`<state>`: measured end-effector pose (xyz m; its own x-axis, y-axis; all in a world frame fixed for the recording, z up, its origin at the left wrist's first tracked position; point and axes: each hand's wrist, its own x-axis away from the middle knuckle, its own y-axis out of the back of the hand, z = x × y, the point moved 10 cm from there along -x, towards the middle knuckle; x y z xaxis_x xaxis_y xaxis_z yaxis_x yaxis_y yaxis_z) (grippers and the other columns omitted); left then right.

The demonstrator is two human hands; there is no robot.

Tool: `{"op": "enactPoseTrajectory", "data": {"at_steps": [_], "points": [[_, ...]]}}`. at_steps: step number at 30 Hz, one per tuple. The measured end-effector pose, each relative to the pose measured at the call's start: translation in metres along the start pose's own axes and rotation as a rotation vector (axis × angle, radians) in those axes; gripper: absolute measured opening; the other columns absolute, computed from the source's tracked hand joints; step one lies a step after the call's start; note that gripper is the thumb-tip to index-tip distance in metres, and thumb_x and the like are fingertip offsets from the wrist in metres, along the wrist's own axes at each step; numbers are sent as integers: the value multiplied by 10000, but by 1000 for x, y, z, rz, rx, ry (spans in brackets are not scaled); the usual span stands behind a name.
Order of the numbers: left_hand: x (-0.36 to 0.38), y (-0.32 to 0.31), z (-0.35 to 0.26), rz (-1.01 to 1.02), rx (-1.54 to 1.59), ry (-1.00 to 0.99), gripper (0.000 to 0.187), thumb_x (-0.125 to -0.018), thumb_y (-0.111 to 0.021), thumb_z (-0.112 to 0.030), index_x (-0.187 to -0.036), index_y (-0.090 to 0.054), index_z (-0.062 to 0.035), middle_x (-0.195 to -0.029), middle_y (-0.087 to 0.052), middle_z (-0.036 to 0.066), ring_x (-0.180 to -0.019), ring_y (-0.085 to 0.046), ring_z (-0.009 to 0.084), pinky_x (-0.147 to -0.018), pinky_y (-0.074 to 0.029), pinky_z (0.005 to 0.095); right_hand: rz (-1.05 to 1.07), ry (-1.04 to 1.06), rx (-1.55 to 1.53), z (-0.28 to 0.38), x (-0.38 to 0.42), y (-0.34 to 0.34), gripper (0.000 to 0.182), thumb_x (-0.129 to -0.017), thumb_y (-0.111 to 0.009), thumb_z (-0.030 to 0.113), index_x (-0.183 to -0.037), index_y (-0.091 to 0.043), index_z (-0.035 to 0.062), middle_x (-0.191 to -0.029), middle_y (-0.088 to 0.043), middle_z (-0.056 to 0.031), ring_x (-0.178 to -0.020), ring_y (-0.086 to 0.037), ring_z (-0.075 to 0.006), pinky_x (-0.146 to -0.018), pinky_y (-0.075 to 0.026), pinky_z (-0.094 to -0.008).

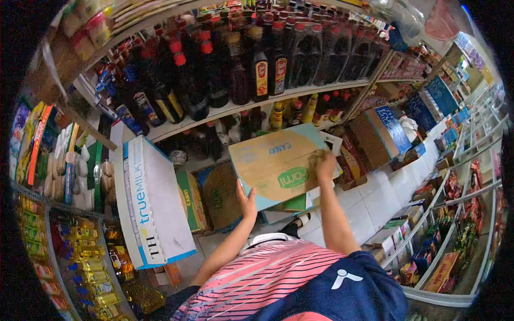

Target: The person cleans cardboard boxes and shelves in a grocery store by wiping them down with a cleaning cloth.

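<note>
A brown and pale-blue cardboard carton (257, 160) with a green logo lies in front of me, its broad face up. My left hand (247, 202) rests against the carton's near left edge, fingers stretched out and thumb apart. Over the carton's right part, my right hand (324, 167) is closed on a crumpled brownish cloth (315, 160), which touches the top face. That cloth is slightly blurred. More cartons lie underneath, mostly hidden.
A tall white and blue milk carton (155, 203) stands at left. Shelves hold dark sauce bottles (261, 69) behind. Yellow oil bottles (93, 267) fill the lower left rack. Open brown boxes (369, 136) stand at right, near a glass display case (444, 224).
</note>
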<state>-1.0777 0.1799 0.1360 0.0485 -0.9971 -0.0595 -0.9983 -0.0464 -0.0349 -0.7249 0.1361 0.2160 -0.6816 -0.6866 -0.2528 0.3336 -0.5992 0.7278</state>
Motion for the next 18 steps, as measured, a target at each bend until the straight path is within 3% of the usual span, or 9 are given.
{"op": "enactPoseTrajectory", "data": {"at_steps": [1,2,4,6,9,10,12,14,18], "points": [[0,0,-1,6,-4,127,620,-800,-552,-182,-1308,-228,-38,-1306,-310,164,-1205,-304,289,-983,-236,350,46,-17,-52,19,7,-15,465,-686,-588,170,-1105,-473,1,-1113,-460,-223,-1034,-412,-391,-897,-326,-441],[4,1,5,12,-13,259,615,-807,-548,-194,-1309,-227,-41,-1301,-321,160,-1199,-314,284,-974,-249,352,-26,171,18,34,18,-40,454,-669,-590,162,-1082,-487,3,-1069,-476,-222,-988,-434,-399,-869,-342,-445],[3,4,9,-6,-167,210,631,-816,-538,-241,-1315,-206,-42,-1301,-326,159,-1178,-346,280,-952,-279,352,246,169,-166,93,60,-70,430,-667,-506,65,-1095,-485,29,-1156,-445,-210,-1104,-385,-362,-937,-315,-403],[2,2,4,17,-190,128,653,-824,-520,-285,-1325,-175,-47,-1310,-312,160,-1171,-352,289,-949,-283,347,315,407,-207,149,107,-77,456,-659,-508,53,-1114,-474,30,-1171,-440,-202,-1126,-367,-364,-951,-303,-395],[7,-3,-24,57,-118,261,648,-843,-488,-293,-1339,-139,-64,-1315,-312,149,-1177,-344,279,-955,-272,336,369,495,-245,158,128,-64,468,-659,-505,49,-1126,-471,35,-1186,-433,-192,-1145,-353,-359,-957,-296,-394],[11,-3,-25,86,-168,356,633,-856,-468,-291,-1341,-131,-65,-1321,-305,142,-1186,-334,271,-959,-265,332,343,467,-238,141,117,-62,473,-659,-517,57,-1129,-468,28,-1195,-425,-190,-1146,-351,-358,-956,-296,-396],[8,-1,-13,41,-39,210,615,-870,-436,-312,-1342,-131,-62,-1324,-303,134,-1189,-330,260,-963,-260,328,249,312,-208,81,83,-46,443,-657,-536,73,-1096,-495,26,-1208,-410,-200,-1126,-365,-356,-938,-310,-411],[10,-3,-4,70,-11,331,606,-877,-415,-336,-1339,-143,-55,-1350,-257,133,-1214,-293,256,-974,-242,331,44,174,-77,24,49,-16,417,-657,-553,94,-1066,-521,25,-1210,-404,-216,-1104,-377,-362,-925,-314,-430],[8,-1,-5,59,-59,314,580,-887,-393,-320,-1341,-146,-57,-1385,-172,137,-1265,-196,266,-1008,-186,336,-135,109,161,7,29,5,425,-677,-579,149,-1073,-515,9,-1215,-396,-228,-1109,-359,-384,-941,-284,-443]]}}
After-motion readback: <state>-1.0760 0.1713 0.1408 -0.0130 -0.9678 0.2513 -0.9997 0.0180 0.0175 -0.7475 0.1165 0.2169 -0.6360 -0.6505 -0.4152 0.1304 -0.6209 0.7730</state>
